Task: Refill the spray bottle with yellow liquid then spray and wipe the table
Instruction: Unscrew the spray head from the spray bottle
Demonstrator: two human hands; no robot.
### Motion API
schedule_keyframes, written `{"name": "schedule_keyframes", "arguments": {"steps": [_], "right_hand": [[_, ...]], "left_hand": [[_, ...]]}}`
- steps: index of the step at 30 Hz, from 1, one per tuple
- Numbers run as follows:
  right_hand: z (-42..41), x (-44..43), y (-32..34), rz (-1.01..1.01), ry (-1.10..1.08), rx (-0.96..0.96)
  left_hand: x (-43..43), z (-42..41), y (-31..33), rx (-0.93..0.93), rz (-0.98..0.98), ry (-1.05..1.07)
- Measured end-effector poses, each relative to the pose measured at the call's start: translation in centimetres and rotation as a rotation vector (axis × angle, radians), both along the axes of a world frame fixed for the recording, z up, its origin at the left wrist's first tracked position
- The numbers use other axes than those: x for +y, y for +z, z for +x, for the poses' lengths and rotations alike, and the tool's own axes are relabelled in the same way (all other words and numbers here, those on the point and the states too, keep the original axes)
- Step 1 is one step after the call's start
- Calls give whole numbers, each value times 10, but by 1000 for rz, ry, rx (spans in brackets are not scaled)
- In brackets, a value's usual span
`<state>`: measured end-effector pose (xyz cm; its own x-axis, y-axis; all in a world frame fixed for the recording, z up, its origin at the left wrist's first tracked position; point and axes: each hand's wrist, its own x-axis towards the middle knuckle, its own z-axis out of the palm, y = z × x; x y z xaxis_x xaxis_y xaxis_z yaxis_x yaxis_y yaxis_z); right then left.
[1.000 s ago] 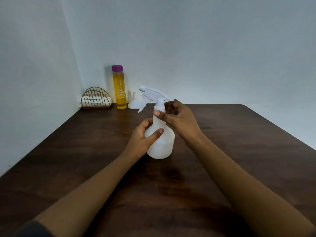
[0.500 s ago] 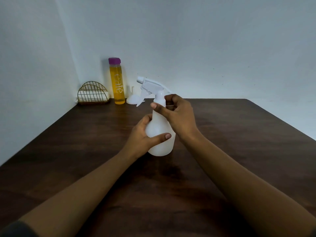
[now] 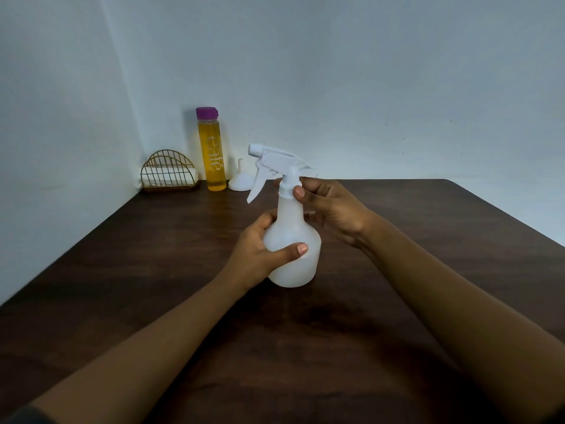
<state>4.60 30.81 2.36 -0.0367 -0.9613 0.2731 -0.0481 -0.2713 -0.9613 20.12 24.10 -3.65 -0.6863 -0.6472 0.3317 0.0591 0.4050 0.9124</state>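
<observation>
Spray bottle (image 3: 293,240) upright on counter (image 3: 428,240) btwn my hands: left hand (image 3: 260,255) grips its belly, right hand (image 3: 333,209) pinches neck collar. Yellow liquid bottle (image 3: 211,154), capped, well beyond left hand.

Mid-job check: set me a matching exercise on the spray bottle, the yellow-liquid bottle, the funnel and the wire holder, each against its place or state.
Things:
1 spray bottle
2 yellow-liquid bottle
3 funnel
4 wire holder

Places or states:
A furthest left of the four, folded white material inside
B left hand grips its body, right hand pinches its collar
C upright, purple cap on
D white, spout up, just right of the yellow-liquid bottle

Pairs: 1-B; 2-C; 3-D; 4-A
</observation>
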Motion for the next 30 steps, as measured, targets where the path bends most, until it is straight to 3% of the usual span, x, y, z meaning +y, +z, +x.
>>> {"name": "schedule_keyframes", "arguments": {"steps": [6, 12, 14, 16, 19, 24, 26, 28, 30], "right_hand": [[-12, 3, -3, -21, 1, -51], [10, 18, 12, -225, -566, 271], [24, 14, 7, -197, -656, 395], [36, 8, 0, -185, -701, 401], [35, 3, 0, -177, -651, 219], [12, 7, 2, -69, -120, -19], [7, 10, 5, -39, -15, -40], [7, 13, 8, -43, -96, 35], [13, 12, 8, -102, -335, 113]], "left_hand": [[-3, -2, -1, -24, -11, -2], [-5, -1, -1, 0, -4, 9], [-4, -1, -1, 15, -3, 0], [-4, 0, -1, 21, -1, -10], [-5, 0, -1, 16, 8, -17], [-5, 0, -1, 30, 30, -31], [-6, -1, -1, 39, 44, -35], [-6, -1, 0, 42, 51, -41], [-5, 0, 1, 43, 44, -51]]}}
